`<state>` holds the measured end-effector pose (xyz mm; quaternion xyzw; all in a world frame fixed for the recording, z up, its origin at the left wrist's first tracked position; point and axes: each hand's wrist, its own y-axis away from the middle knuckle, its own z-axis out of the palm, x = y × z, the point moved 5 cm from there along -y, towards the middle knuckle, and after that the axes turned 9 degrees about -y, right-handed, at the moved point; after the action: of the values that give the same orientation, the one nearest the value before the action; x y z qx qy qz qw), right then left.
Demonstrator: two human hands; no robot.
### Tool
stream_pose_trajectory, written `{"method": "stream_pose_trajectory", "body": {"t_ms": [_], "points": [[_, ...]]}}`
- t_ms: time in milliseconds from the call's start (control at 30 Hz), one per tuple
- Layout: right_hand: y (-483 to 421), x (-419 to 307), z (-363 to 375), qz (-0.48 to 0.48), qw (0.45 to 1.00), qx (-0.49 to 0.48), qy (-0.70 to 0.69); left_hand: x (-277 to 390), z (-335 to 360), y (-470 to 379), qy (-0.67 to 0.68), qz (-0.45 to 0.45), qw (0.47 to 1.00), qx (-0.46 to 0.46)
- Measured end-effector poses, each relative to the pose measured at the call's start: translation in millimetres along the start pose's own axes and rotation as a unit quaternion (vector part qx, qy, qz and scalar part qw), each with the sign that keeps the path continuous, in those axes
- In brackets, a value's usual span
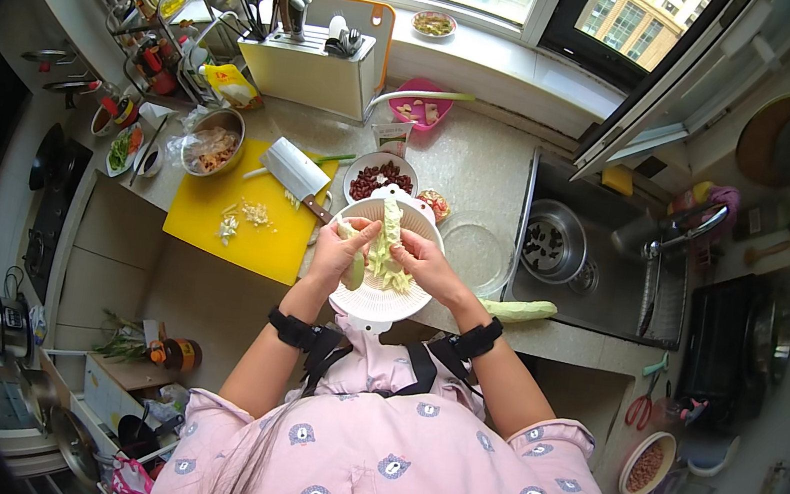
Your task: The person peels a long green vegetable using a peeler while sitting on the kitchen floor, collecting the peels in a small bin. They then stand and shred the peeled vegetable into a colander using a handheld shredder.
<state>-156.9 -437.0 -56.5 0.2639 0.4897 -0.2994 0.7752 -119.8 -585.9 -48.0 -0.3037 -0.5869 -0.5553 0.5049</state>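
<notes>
A white plastic colander [387, 305] with pale green torn vegetable pieces [391, 273] in it lies before me at the counter's edge. My left hand [343, 249] grips a pale green vegetable piece [355, 272] over the colander's left side. In my right hand [425, 257] is a long, rough-surfaced pale green vegetable piece [390, 225], held upright over the colander. A peeled pale green vegetable [518, 311] rests on the counter to the right. Just left, a cleaver [296, 168] lies on a yellow cutting board [199, 216] with chopped garlic-like bits [253, 213].
Behind the colander stands a bowl of dark red pieces [382, 174]. A metal bowl [214, 142] sits at the board's upper left. Right is the sink [606, 307], holding a steel basin [555, 241]. The knife block [306, 71] and pink basket [422, 105] stand farther back.
</notes>
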Motion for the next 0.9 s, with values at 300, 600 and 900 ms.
{"method": "stream_pose_trajectory", "body": {"t_ms": [300, 600, 900], "points": [[2.6, -27.4, 12.0, -0.116, 0.944, 0.067, 0.300, 9.3, 10.5, 2.0, -0.143, 0.114, 0.983, 0.010], [4.5, -33.5, 23.3, -0.089, 0.934, 0.027, 0.346, 18.1, 10.5, 10.1, -0.195, 0.157, 0.967, -0.039], [3.8, -21.0, 18.3, 0.010, 0.988, 0.003, 0.155, 25.3, 11.9, 16.6, -0.125, 0.132, 0.979, -0.095]]}}
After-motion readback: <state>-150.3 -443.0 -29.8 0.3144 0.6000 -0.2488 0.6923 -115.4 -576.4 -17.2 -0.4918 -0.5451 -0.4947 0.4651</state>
